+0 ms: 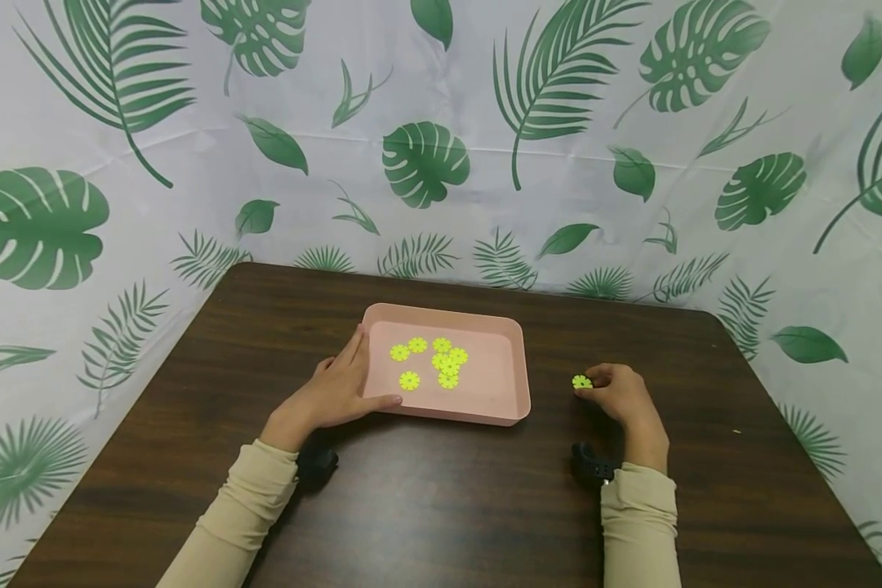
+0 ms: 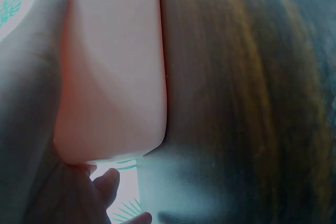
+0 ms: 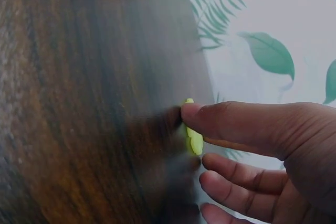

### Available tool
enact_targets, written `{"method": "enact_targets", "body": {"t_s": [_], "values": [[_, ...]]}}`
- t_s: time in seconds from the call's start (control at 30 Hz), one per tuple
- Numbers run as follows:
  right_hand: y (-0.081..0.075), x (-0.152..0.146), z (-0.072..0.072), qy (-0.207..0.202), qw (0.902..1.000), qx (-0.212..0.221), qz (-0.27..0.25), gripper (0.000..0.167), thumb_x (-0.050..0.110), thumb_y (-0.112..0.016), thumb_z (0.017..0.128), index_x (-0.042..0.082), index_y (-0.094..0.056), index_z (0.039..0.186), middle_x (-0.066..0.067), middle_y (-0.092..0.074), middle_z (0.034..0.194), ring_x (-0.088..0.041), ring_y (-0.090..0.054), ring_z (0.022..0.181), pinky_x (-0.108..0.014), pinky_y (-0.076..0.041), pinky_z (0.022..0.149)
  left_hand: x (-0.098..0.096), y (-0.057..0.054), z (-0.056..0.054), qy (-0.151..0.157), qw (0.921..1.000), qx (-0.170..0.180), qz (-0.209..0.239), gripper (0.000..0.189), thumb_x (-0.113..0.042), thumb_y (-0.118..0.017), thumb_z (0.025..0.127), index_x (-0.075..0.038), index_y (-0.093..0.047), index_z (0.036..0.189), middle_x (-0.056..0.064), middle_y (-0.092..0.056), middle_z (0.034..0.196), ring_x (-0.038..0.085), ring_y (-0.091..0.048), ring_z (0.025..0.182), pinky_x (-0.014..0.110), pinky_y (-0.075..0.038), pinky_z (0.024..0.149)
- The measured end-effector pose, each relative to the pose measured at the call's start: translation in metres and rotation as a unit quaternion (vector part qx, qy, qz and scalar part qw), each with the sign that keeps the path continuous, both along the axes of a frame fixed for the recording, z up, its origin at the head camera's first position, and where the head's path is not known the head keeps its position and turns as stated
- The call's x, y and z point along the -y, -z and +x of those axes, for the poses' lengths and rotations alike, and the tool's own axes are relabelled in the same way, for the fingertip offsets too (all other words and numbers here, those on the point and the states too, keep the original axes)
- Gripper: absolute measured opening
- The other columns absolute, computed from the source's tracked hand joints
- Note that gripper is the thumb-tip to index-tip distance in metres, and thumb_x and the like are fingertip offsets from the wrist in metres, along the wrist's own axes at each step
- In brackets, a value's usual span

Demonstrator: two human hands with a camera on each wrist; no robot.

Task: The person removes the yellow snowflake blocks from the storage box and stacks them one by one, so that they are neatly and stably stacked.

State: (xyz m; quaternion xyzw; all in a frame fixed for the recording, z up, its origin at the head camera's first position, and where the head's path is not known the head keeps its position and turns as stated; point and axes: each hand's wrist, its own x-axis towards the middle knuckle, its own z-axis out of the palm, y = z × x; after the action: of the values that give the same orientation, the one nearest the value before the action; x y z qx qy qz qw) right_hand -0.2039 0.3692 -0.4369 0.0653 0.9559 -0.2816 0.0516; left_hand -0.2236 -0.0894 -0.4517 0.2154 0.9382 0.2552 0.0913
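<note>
My right hand (image 1: 625, 396) pinches a yellow-green notched plastic disc (image 1: 581, 382) between thumb and fingertips, to the right of the pink tray (image 1: 492, 400). In the right wrist view the disc (image 3: 195, 141) appears edge-on below the thumb tip, low over the table. My left hand (image 1: 334, 390) spans the near left corner of the tray, thumb along the front rim and fingers stretched along the left side. The left wrist view shows the thumb lying along the tray wall (image 2: 115, 66). Several matching discs (image 1: 409, 380) lie inside the tray, some overlapping at its middle.
Dark wood-grain table (image 1: 448, 506) lies under everything. A white cloth with green leaf prints (image 1: 426, 163) hangs behind and at both sides. Black straps (image 1: 595, 464) sit at both wrists. A tiny yellow speck (image 1: 737, 431) lies on the table at right.
</note>
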Motion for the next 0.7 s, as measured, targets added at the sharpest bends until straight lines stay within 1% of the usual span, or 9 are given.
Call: {"method": "enact_targets", "body": {"t_s": [0.2,0.33,0.5,0.7], "values": [[-0.004,0.0,0.002,-0.003,0.9999,0.009,0.004,0.048,0.018,-0.077,0.093,-0.012,-0.063,0.127,-0.033,-0.066,0.12,-0.047,-0.063,0.108,-0.057,-0.052,0.09,0.0,0.0,0.0,-0.001,1.0,0.001,0.001,0.123,-0.071,-0.064,0.087,0.004,-0.003,0.164,0.021,0.004,0.172,0.038,-0.013,0.157,0.074,-0.021,0.113],[-0.005,0.002,0.002,-0.01,0.9999,0.006,0.007,0.048,0.019,-0.077,0.093,-0.012,-0.063,0.127,-0.034,-0.065,0.12,-0.048,-0.062,0.109,-0.058,-0.051,0.09,0.0,0.002,0.0,0.0,1.0,0.001,0.0,0.123,-0.071,-0.063,0.087,0.004,-0.003,0.164,0.022,0.004,0.172,0.038,-0.013,0.157,0.074,-0.021,0.113],[-0.008,0.004,0.003,-0.018,0.9998,-0.006,0.008,0.046,0.022,-0.072,0.097,-0.011,-0.063,0.127,-0.034,-0.065,0.121,-0.048,-0.062,0.11,-0.06,-0.051,0.09,0.0,0.002,0.0,0.001,1.0,-0.001,0.0,0.122,-0.071,-0.063,0.087,0.004,-0.003,0.164,0.022,0.005,0.172,0.037,-0.011,0.158,0.074,-0.021,0.113],[-0.018,0.01,0.004,-0.023,0.9993,-0.03,0.0,0.046,0.029,-0.064,0.103,-0.01,-0.063,0.129,-0.033,-0.063,0.128,-0.049,-0.06,0.116,-0.061,-0.05,0.092,0.0,0.002,-0.002,0.002,1.0,0.001,0.003,0.123,-0.072,-0.063,0.087,0.003,-0.002,0.164,0.021,0.005,0.172,0.037,-0.012,0.158,0.074,-0.021,0.113]]}}
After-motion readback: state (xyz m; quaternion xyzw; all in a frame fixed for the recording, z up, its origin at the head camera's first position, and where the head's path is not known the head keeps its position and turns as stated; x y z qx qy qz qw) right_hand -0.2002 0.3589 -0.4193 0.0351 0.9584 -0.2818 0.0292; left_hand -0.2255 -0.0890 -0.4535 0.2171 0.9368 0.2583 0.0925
